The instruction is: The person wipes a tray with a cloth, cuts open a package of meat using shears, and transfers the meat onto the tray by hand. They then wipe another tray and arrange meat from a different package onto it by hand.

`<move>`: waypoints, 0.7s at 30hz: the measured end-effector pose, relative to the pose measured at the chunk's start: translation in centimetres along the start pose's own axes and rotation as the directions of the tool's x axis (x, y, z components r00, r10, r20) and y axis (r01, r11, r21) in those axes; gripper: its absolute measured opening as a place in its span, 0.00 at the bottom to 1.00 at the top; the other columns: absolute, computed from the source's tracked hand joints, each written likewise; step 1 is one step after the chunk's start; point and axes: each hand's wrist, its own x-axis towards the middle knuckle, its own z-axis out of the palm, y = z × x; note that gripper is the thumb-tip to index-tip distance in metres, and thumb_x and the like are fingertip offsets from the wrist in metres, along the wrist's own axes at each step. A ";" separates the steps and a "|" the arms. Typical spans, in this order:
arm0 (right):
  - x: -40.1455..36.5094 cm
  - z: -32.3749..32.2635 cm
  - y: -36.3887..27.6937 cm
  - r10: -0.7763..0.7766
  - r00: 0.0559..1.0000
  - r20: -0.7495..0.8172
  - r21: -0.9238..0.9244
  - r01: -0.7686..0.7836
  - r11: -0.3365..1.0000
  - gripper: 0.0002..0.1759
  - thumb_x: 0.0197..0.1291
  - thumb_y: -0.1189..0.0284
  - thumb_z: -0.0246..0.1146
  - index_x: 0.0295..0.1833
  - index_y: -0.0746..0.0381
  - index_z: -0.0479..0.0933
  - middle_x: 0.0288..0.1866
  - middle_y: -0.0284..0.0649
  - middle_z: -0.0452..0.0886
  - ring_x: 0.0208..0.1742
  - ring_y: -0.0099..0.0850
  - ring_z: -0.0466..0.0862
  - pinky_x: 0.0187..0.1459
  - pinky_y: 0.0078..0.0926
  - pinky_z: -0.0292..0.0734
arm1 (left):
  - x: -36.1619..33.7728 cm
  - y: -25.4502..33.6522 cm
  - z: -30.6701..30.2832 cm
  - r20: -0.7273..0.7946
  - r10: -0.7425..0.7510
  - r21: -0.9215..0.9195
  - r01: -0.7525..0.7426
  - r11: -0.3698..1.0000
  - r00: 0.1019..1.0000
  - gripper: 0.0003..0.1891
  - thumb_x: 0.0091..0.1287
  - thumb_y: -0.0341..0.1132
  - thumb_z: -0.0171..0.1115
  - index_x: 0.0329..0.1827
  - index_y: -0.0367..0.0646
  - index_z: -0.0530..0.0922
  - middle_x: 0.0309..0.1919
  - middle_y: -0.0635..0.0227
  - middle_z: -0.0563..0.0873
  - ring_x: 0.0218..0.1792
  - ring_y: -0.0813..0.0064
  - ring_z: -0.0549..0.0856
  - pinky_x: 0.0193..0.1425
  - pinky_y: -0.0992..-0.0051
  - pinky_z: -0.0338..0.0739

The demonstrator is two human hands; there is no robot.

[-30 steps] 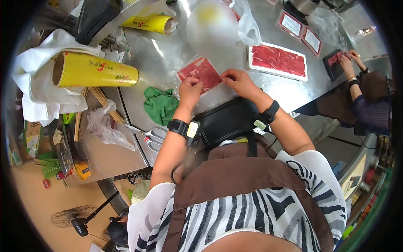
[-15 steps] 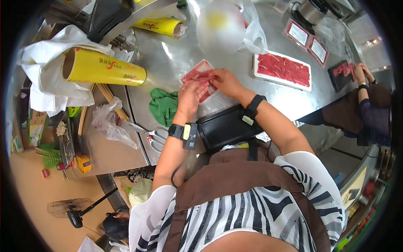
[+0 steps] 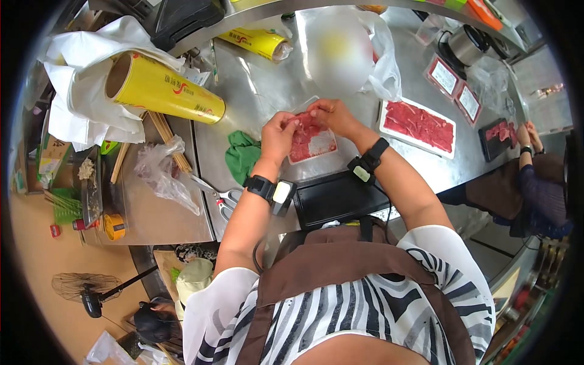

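A small white tray (image 3: pixel 322 145) lies on the steel table under my hands, with thin slices of raw red meat (image 3: pixel 303 145) covering much of it. At its left edge my left hand (image 3: pixel 278 135) is closed, thumb and fingers pinching the edge of a meat slice. My right hand (image 3: pixel 336 117) pinches the meat at the tray's far right side. The slice between the hands partly hides the tray's far part. Close beside my left wrist is a crumpled green cloth (image 3: pixel 242 156). A black tray (image 3: pixel 334 198) lies nearer to my body.
Right of my hands stands a larger white tray of meat (image 3: pixel 420 128). Scissors (image 3: pixel 225 198), a plastic bag (image 3: pixel 159 173), wooden skewers (image 3: pixel 163 134) and a yellow film roll (image 3: pixel 167 89) lie to the left. At far right, another person's hands (image 3: pixel 528 135) work at a black tray (image 3: pixel 494 146).
My left hand has gone from flat, extended fingers over the meat to a pinch at the tray's left. My hands are further apart, exposing more tray. The whole view has shifted slightly.
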 end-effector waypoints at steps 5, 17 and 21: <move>-0.3 -0.3 -0.5 0.006 0.994 -0.112 0.009 -0.005 1.000 0.08 0.67 0.74 0.59 0.46 0.66 0.81 0.34 0.31 0.82 0.35 0.19 0.78 0.39 0.20 0.75 | 0.1 -1.2 -0.4 -0.067 0.055 -0.195 -0.068 0.978 0.996 0.03 0.66 0.25 0.63 0.41 0.36 0.81 0.33 0.71 0.86 0.34 0.83 0.82 0.42 0.82 0.77; 0.7 -1.2 2.7 0.085 0.977 -0.197 -0.239 -0.132 0.962 0.10 0.63 0.73 0.62 0.45 0.69 0.80 0.34 0.42 0.83 0.34 0.25 0.81 0.40 0.24 0.76 | -0.6 2.5 -1.0 -0.081 0.095 -0.385 -0.119 0.915 0.992 0.02 0.70 0.28 0.60 0.41 0.39 0.78 0.33 0.75 0.82 0.34 0.86 0.79 0.43 0.83 0.74; 0.3 -0.5 2.3 -0.155 0.956 -0.249 -0.497 0.011 0.868 0.14 0.63 0.71 0.62 0.50 0.68 0.79 0.37 0.43 0.83 0.37 0.27 0.82 0.43 0.24 0.78 | 0.5 2.7 -1.7 -0.019 -0.063 -0.502 0.044 0.864 0.998 0.05 0.71 0.33 0.61 0.41 0.41 0.78 0.34 0.74 0.82 0.34 0.85 0.80 0.41 0.82 0.76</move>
